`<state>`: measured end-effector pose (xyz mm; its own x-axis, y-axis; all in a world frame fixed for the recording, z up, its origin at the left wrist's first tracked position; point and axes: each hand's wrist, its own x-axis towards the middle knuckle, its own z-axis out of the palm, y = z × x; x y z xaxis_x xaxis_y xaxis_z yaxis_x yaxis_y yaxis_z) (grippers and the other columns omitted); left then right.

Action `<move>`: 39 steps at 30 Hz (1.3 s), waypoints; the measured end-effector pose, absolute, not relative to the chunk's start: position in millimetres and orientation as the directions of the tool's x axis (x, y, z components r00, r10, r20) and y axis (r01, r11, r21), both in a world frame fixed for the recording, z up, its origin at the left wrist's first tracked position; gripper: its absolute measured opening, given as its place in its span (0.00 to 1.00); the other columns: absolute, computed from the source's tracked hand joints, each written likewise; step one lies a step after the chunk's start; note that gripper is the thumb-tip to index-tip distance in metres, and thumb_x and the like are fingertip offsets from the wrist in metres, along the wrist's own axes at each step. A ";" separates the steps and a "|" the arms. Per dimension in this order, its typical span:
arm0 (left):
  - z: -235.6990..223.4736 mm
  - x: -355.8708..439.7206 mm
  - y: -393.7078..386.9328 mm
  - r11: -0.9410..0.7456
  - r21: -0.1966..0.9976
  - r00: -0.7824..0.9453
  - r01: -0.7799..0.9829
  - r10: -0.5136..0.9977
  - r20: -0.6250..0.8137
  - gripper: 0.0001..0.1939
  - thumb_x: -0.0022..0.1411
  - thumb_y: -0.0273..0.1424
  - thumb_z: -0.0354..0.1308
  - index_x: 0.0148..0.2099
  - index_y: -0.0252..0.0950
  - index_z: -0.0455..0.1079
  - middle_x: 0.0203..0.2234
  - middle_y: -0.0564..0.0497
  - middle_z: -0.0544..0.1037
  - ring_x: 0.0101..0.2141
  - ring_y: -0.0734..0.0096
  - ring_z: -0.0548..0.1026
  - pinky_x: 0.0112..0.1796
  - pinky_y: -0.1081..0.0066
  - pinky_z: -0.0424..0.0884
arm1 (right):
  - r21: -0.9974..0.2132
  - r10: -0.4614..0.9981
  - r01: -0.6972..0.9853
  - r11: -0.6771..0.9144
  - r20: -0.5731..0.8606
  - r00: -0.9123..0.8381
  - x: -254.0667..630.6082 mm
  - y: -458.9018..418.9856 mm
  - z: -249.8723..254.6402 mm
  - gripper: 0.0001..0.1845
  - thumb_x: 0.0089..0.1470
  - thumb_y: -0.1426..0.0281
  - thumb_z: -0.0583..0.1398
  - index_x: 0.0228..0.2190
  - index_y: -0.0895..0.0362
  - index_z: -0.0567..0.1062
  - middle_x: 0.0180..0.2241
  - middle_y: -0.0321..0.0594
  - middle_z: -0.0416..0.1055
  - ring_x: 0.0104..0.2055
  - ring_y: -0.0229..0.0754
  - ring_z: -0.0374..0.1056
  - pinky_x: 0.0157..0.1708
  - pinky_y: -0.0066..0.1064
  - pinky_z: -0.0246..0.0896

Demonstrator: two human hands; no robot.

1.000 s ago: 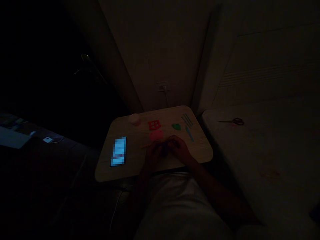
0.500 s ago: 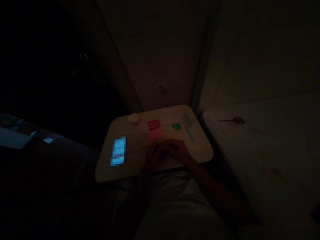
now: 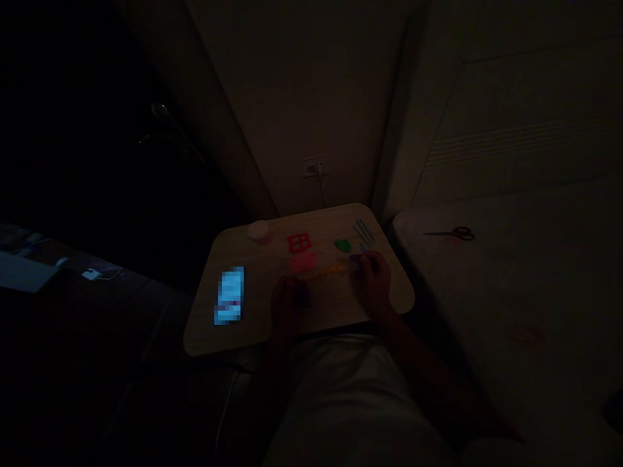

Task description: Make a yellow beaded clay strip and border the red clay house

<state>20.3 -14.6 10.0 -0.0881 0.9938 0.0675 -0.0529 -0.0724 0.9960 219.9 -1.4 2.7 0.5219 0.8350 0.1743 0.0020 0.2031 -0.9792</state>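
The scene is very dim. My right hand (image 3: 374,282) is closed in a pinch on a small dark blue-purple piece (image 3: 356,259), at the right end of a thin orange-yellow strip (image 3: 325,271) on the table. Curled on the near side of the strip, my left hand (image 3: 286,301) is closed around a dark blue-purple lump (image 3: 302,296), whose outline is hard to make out. Just beyond the strip lie a pink plate-like piece (image 3: 304,262) and a red window-shaped frame (image 3: 298,242). A green piece (image 3: 342,245) sits beyond my right hand.
The small wooden table (image 3: 263,318) also bears a lit phone (image 3: 229,295), a pale round tub (image 3: 259,231) and thin blue sticks (image 3: 363,232). Scissors (image 3: 457,233) rest on the pale surface at right. A wall socket (image 3: 315,167) holds a plugged-in cable.
My hands were together in front of the strip and have moved apart. The right went right and forward, now showing a blue-purple piece and covering the blue knife-shaped tool; the left shifted slightly left.
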 end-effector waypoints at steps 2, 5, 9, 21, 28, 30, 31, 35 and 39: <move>10.7 21.1 -14.9 -0.051 0.990 -0.049 -0.132 0.998 0.045 0.23 0.63 0.55 0.57 0.36 0.39 0.65 0.24 0.53 0.75 0.24 0.71 0.75 0.27 0.70 0.75 | -0.973 0.898 -0.024 0.229 0.202 0.390 215.0 -5.4 0.3 0.11 0.58 0.59 0.62 0.36 0.54 0.73 0.33 0.39 0.74 0.31 0.41 0.68 0.29 0.31 0.66; 10.8 24.0 -14.5 -0.034 0.974 -0.005 -0.223 0.999 0.033 0.21 0.60 0.50 0.64 0.38 0.37 0.68 0.28 0.51 0.79 0.27 0.69 0.78 0.30 0.68 0.77 | -0.965 0.941 -0.029 0.261 0.248 0.231 207.0 -9.9 -2.2 0.12 0.59 0.60 0.62 0.39 0.54 0.79 0.38 0.43 0.78 0.35 0.43 0.73 0.33 0.33 0.70; 11.4 24.3 -14.5 0.021 0.949 0.014 -0.316 1.000 -0.018 0.20 0.57 0.46 0.68 0.43 0.38 0.68 0.33 0.50 0.82 0.28 0.68 0.80 0.29 0.68 0.78 | -0.939 0.917 0.042 0.341 0.342 0.204 207.7 -9.0 -0.2 0.13 0.63 0.61 0.59 0.43 0.52 0.81 0.42 0.43 0.79 0.43 0.45 0.74 0.43 0.36 0.71; 14.1 26.5 -20.1 0.055 0.958 0.045 -0.282 0.998 -0.044 0.06 0.52 0.33 0.61 0.32 0.37 0.67 0.19 0.58 0.68 0.18 0.77 0.66 0.17 0.77 0.63 | -0.943 0.939 0.033 0.331 0.333 0.085 206.3 -7.6 -2.1 0.15 0.59 0.66 0.63 0.47 0.52 0.81 0.39 0.42 0.79 0.40 0.44 0.76 0.43 0.36 0.72; 23.4 40.6 -18.3 -0.067 0.997 0.066 0.042 0.996 0.064 0.14 0.59 0.39 0.64 0.44 0.38 0.71 0.25 0.57 0.72 0.21 0.76 0.67 0.22 0.76 0.63 | -0.963 0.962 0.027 0.269 0.270 0.043 204.4 -11.5 1.0 0.12 0.55 0.65 0.65 0.41 0.54 0.77 0.40 0.43 0.81 0.39 0.46 0.78 0.40 0.35 0.74; 28.6 43.2 -16.1 -0.140 0.975 0.094 0.170 0.988 0.125 0.16 0.58 0.37 0.65 0.47 0.38 0.72 0.35 0.51 0.78 0.32 0.70 0.75 0.33 0.72 0.71 | -0.962 0.961 0.043 0.271 0.273 0.055 203.9 -13.5 1.6 0.15 0.52 0.64 0.67 0.40 0.53 0.73 0.39 0.42 0.80 0.40 0.46 0.78 0.37 0.33 0.74; 30.9 43.3 -14.9 -0.171 0.958 0.105 0.231 0.983 0.151 0.15 0.58 0.35 0.66 0.47 0.38 0.73 0.39 0.49 0.79 0.37 0.67 0.76 0.39 0.70 0.72 | -0.961 0.961 0.066 0.267 0.270 0.053 203.8 -14.5 1.8 0.16 0.51 0.63 0.68 0.40 0.53 0.71 0.37 0.41 0.80 0.38 0.46 0.78 0.35 0.32 0.74; 38.4 38.9 -11.9 -0.283 0.866 0.192 0.412 0.956 0.221 0.06 0.59 0.33 0.63 0.38 0.37 0.76 0.35 0.48 0.80 0.37 0.63 0.77 0.43 0.65 0.71 | -0.942 0.957 0.172 0.288 0.288 -0.025 203.0 -16.7 3.5 0.15 0.51 0.63 0.68 0.36 0.53 0.70 0.33 0.38 0.78 0.34 0.44 0.78 0.31 0.30 0.72; 49.4 31.4 -9.9 -0.334 0.829 0.236 0.448 0.939 0.251 0.06 0.61 0.31 0.60 0.40 0.38 0.78 0.35 0.49 0.82 0.36 0.65 0.78 0.41 0.67 0.72 | -0.940 0.947 0.122 0.320 0.313 -0.074 201.5 -16.8 5.2 0.20 0.50 0.62 0.70 0.41 0.53 0.70 0.37 0.40 0.79 0.37 0.44 0.78 0.35 0.33 0.73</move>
<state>31.4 -9.9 49.4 0.2358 0.9389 0.2509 0.4478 -0.3341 0.8294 201.5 -16.8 5.2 -0.0745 0.9470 0.3126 0.1216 0.3197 -0.9397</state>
